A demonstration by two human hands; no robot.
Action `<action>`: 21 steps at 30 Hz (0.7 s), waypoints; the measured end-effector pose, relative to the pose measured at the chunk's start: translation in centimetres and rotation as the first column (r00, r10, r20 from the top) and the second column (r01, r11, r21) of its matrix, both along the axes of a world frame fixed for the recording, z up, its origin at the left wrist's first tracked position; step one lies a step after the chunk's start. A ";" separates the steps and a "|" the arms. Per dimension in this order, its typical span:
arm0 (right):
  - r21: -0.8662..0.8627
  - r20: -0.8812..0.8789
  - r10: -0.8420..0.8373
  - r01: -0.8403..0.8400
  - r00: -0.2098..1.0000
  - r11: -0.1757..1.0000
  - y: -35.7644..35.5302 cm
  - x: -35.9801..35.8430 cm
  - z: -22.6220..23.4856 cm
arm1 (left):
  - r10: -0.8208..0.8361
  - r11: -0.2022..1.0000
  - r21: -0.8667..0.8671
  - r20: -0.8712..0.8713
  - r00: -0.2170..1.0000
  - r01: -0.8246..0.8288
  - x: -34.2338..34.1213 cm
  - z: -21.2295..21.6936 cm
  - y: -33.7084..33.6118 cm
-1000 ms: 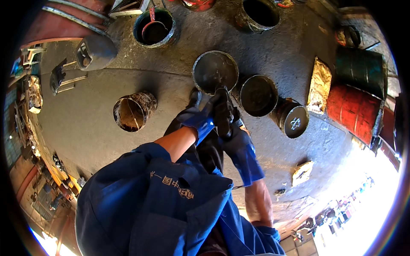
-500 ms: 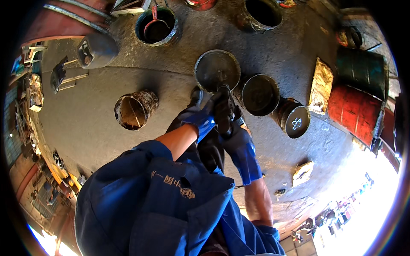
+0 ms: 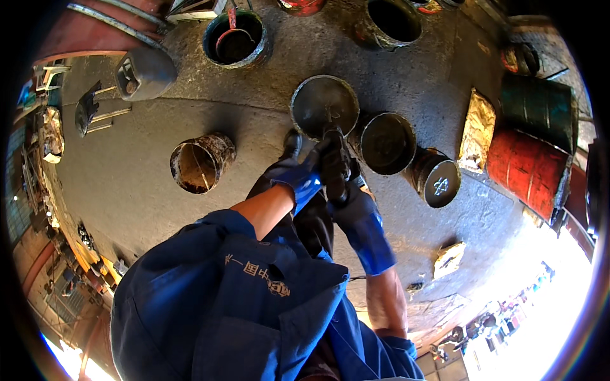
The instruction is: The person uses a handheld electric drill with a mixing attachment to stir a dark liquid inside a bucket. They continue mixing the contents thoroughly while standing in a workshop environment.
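Blackened blue gloves cover both my hands. Together they grip a dark, elongated handheld tool (image 3: 334, 168), which looks like a power drill with a thin shaft. Its shaft reaches over the near rim into a bucket (image 3: 321, 77) of dark grey-black liquid, where the tip is hidden. My left hand (image 3: 305, 176) is closed on the tool's left side. Behind it, my right hand (image 3: 354, 213) is wrapped around the rear part. A second bucket (image 3: 413, 141) of dark liquid stands just right of the first, and a closed dark can (image 3: 443, 182) sits beyond that.
A rusty bucket (image 3: 220, 157) stands left of my legs. Farther off are a bucket with a red-handled pot (image 3: 235, 43), a grey jerrycan (image 3: 151, 75) and a dark open drum (image 3: 391, 25). Red (image 3: 527, 170) and green (image 3: 537, 108) drums lie at the right beside flattened cardboard (image 3: 478, 130).
My right hand and wrist have shifted slightly to the right and toward me. The tool's shaft stays in the same bucket, and my left hand hardly moves.
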State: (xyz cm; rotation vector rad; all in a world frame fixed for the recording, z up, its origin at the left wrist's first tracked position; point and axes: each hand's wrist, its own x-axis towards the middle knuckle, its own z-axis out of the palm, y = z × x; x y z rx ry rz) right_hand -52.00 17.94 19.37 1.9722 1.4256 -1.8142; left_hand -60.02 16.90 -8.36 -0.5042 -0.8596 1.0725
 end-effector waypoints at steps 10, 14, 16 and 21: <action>0.069 0.000 -0.017 0.017 1.000 0.997 -0.1 -0.4 0.9 | -0.200 0.964 -0.221 -0.231 0.952 0.149 -2.3 5.7 0.7; 0.022 0.055 0.016 -0.017 0.998 1.000 -0.6 0.0 -0.1 | -0.223 0.956 -0.250 -0.265 0.938 0.156 -1.9 5.0 0.3; 0.031 0.070 0.019 -0.021 0.997 0.999 -0.7 0.2 -0.1 | -0.231 0.953 -0.258 -0.279 0.932 0.158 -1.8 5.0 0.2; 0.013 0.096 0.030 -0.031 0.995 0.999 -0.6 -0.1 0.6 | -0.247 0.947 -0.277 -0.312 0.918 0.160 -1.9 4.9 -0.1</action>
